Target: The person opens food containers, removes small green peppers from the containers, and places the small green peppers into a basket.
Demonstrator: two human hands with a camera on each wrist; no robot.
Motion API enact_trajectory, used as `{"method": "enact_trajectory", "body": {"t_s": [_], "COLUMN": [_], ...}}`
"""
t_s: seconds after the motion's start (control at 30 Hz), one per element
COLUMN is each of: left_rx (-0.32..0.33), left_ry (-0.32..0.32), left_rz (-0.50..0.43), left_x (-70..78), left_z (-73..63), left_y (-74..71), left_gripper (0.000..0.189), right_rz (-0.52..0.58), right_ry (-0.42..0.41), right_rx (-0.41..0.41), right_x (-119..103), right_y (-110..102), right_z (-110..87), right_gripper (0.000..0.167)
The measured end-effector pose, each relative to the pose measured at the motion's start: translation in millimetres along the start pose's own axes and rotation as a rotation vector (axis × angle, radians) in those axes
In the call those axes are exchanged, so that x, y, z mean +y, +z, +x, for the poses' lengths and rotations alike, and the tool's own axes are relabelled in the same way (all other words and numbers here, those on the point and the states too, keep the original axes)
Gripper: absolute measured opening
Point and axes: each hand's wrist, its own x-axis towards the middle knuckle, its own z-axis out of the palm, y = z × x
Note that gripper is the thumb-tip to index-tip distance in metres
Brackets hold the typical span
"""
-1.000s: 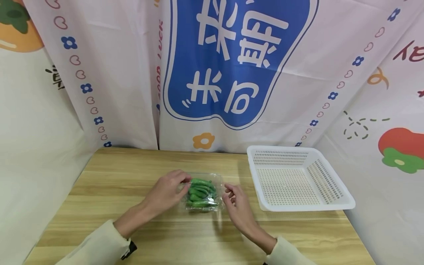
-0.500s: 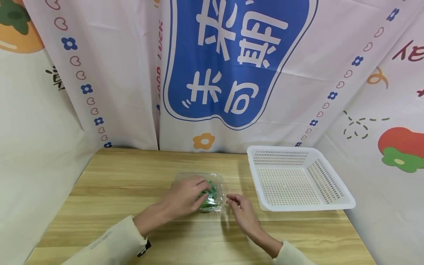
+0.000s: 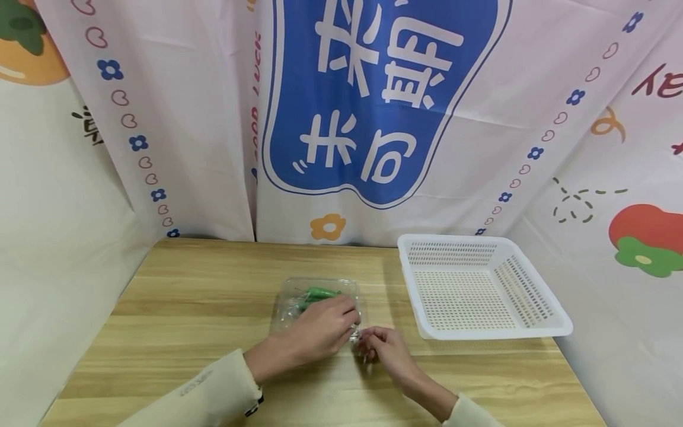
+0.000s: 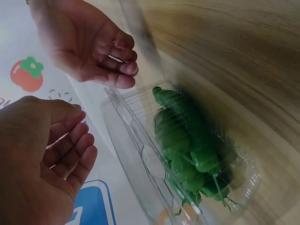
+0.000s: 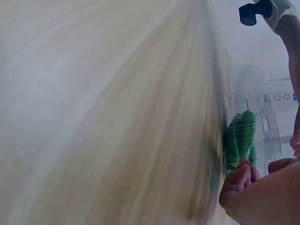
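On the pale wooden tabletop, glossy green peppers are held in a clear plastic clamshell container. Above its near right part, the left hand is loosely curled, nothing gripped. Its near right corner is met by the right hand, fingers bent; whether it is pinched cannot be told. Rightmost, a white perforated rectangular plastic basket is seen.

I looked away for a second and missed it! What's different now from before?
The left hand moved from the clear box's left side, rightward across it, to its near right corner. The right hand slid a little toward the person, by that same corner; whether it grips the box is unclear. The box, green peppers and white basket stayed put.
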Motion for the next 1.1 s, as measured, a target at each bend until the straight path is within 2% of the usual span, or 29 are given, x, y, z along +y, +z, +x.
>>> {"method": "enact_trajectory", "body": {"t_s": [0.2, 0.4, 0.7, 1.1], "left_rx": [-0.018, -0.106, -0.192, -0.188], "left_ry": [0.006, -0.027, -0.081, -0.058], "left_rz": [0.016, 0.03, 0.082, 0.156], "left_x": [3.7, 7.9, 12.6, 13.4], "left_z": [4.3, 9.5, 13.6, 14.2], "left_y": [5.5, 9.2, 10.5, 12.4], "left_gripper": [0.007, 0.008, 0.013, 0.018], "right_rz": [0.029, 0.049, 0.115, 0.139], "right_ry": [0.013, 0.015, 0.045, 0.03], "right_rx": [-0.034, -0.041, -0.052, -0.061], "right_x": [0.1, 0.3, 1.0, 7.8], "right_y": [1.4, 3.9, 5.6, 5.6], "right_z": [-0.6, -1.3, 0.4, 2.1], "right_gripper": [0.024, 0.022, 0.021, 0.022]}}
